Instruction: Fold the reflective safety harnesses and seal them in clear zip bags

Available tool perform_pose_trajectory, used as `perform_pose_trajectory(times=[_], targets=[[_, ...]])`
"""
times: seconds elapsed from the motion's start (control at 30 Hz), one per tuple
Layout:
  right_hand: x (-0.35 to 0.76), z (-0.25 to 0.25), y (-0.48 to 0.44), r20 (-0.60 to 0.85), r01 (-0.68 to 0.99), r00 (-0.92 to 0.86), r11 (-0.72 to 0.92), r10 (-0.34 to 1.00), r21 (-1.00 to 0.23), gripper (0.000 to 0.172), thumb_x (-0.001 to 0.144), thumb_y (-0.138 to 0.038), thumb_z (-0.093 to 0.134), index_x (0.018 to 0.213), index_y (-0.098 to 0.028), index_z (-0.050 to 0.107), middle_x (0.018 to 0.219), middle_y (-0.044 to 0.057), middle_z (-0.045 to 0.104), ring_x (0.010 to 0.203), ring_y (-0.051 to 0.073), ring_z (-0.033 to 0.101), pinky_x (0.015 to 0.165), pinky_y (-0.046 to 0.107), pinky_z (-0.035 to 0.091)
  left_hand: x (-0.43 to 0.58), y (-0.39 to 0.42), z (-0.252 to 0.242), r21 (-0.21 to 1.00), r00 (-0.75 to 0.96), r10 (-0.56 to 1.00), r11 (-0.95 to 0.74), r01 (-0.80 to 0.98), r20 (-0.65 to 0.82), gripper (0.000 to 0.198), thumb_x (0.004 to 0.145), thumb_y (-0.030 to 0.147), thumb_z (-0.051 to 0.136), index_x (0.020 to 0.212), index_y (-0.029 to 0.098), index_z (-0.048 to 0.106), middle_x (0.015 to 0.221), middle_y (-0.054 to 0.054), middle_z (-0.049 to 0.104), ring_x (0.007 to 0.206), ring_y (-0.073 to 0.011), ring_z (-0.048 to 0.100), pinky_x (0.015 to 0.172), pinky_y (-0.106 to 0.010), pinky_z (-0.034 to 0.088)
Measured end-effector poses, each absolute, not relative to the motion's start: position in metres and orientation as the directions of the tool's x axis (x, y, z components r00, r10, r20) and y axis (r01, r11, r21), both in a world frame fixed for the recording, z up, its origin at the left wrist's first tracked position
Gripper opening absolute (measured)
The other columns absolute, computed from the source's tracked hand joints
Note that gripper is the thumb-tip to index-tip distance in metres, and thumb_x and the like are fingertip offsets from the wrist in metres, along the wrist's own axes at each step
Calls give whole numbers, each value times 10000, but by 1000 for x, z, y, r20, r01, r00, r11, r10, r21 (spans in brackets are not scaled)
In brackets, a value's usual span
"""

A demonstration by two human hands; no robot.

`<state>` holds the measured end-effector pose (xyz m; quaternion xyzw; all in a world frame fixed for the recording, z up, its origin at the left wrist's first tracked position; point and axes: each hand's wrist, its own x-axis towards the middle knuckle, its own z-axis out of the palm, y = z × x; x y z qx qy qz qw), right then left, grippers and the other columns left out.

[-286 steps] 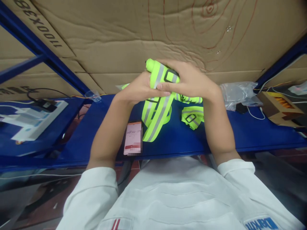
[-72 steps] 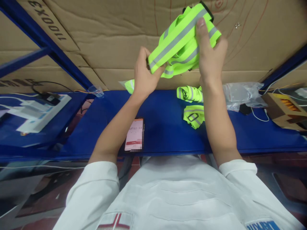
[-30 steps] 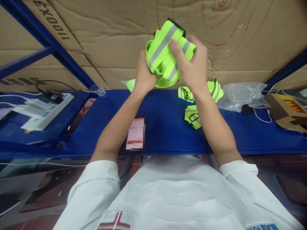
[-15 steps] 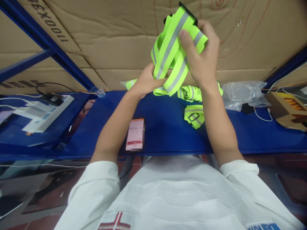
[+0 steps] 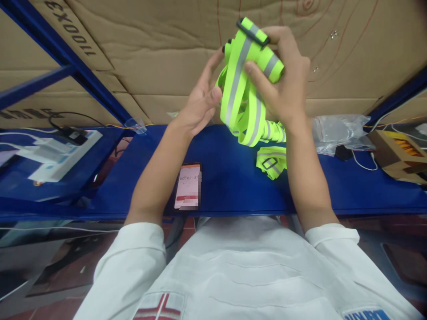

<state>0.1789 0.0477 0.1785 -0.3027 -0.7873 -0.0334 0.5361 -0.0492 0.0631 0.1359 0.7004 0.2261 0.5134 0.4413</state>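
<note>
A neon-yellow reflective strap [image 5: 245, 95] with grey stripes and a black buckle hangs in loops above the blue table [image 5: 230, 178]. My right hand [image 5: 283, 82] is closed round its bunched top end. My left hand [image 5: 200, 104] is beside the loops with fingers stretched out, its fingertips touching the strap's left edge. Two more folded yellow straps lie on the table: one [image 5: 271, 162] near my right forearm, another [image 5: 275, 132] just behind it.
A phone [image 5: 188, 184] with a lit red-and-white screen lies near the table's front edge. Clear plastic bags [image 5: 340, 133] and a white cable sit to the right, by an open cardboard box [image 5: 395, 153]. A white box [image 5: 56, 153] is at left. Cardboard lines the back.
My left hand has let go of the strap's lower loop and opened beside it. My right hand has turned the bunched end, and the loops now hang lower.
</note>
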Motion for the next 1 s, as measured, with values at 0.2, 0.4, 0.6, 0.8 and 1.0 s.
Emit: perform_pose_trajectory(times=[0.2, 0.4, 0.6, 0.8, 1.0], targets=[[166, 172, 51, 801, 662, -353, 734, 484, -152, 524, 1066, -720, 569, 1482, -409, 637, 1401, 52, 725, 1334, 343, 605, 1248, 451, 457, -31, 50, 139, 839, 327, 780, -536, -90, 533, 942, 693, 407, 978, 1551, 388, 590, 1592, 36, 638, 1570, -340, 550, 1293, -469, 516], [161, 163, 57, 842, 558, -395, 824, 367, -97, 432, 1118, -574, 589, 1431, -289, 672, 1380, 59, 741, 1285, 326, 672, 1160, 472, 534, -10, 57, 125, 909, 202, 891, -372, -190, 407, 583, 608, 224, 992, 1143, 322, 784, 1248, 25, 817, 1339, -333, 723, 1186, -490, 611], [152, 166, 51, 893, 276, -186, 894, 409, -352, 92, 1059, -392, 688, 1115, -319, 690, 1136, -23, 774, 1115, 237, 742, 1021, 361, 606, -11, 57, 120, 913, 277, 878, -328, -242, 389, 523, 616, 256, 1024, 1100, 254, 825, 1217, -23, 824, 1297, -330, 754, 1180, -473, 610], [149, 181, 37, 818, 117, -107, 825, 564, -553, 244, 1048, -408, 694, 860, -276, 611, 847, 10, 659, 819, 203, 686, 789, 326, 587, -20, 44, 126, 929, 464, 809, -357, -100, 361, 405, 759, 461, 1005, 1041, 214, 850, 1067, -49, 832, 1154, -307, 796, 1111, -464, 636], [142, 182, 38, 547, -170, -274, 520, 791, -837, 276, 1032, -474, 607, 836, -289, 667, 839, 39, 696, 880, 234, 726, 785, 345, 626, -49, 21, 161, 807, 565, 751, -542, 233, 342, 445, 806, 495, 968, 1034, 149, 805, 992, -70, 814, 1088, -299, 761, 1133, -457, 581]])
